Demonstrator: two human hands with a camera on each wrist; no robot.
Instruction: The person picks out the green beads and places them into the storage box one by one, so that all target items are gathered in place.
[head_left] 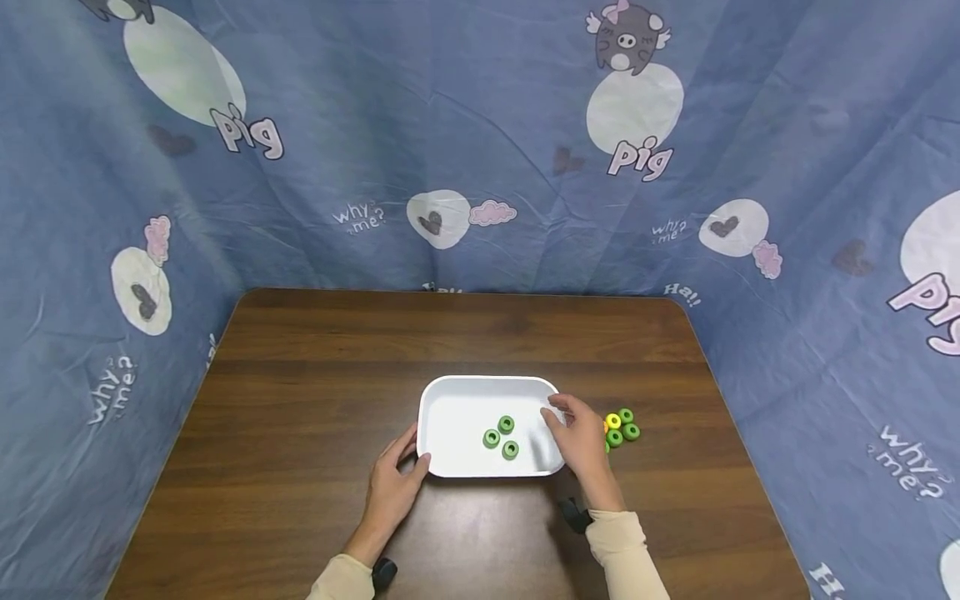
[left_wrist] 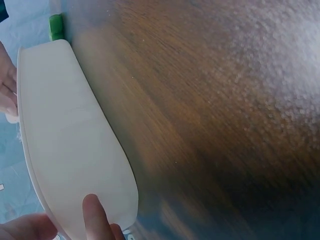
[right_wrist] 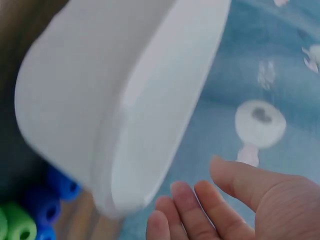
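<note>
A white tray point(head_left: 457, 417) lies on the table with three green beads point(head_left: 491, 438) inside it. My left hand point(head_left: 393, 487) holds the tray's left end; in the left wrist view its thumb point(left_wrist: 35, 227) is at the rim and a finger point(left_wrist: 95, 215) lies against the outer wall. Over the tray's right rim, my right hand point(head_left: 581, 437) has thumb and fingers apart. The right wrist view shows nothing between the thumb point(right_wrist: 240, 177) and the fingertips, which are right beside the tray's end point(right_wrist: 65, 100).
Just right of the tray, several green beads point(head_left: 632, 432) and a yellow bead point(head_left: 613, 421) cluster on the wooden table point(head_left: 322, 400), partly hidden by my right hand. Blue beads point(right_wrist: 45, 202) show there in the right wrist view. A blue patterned curtain point(head_left: 480, 125) surrounds the table.
</note>
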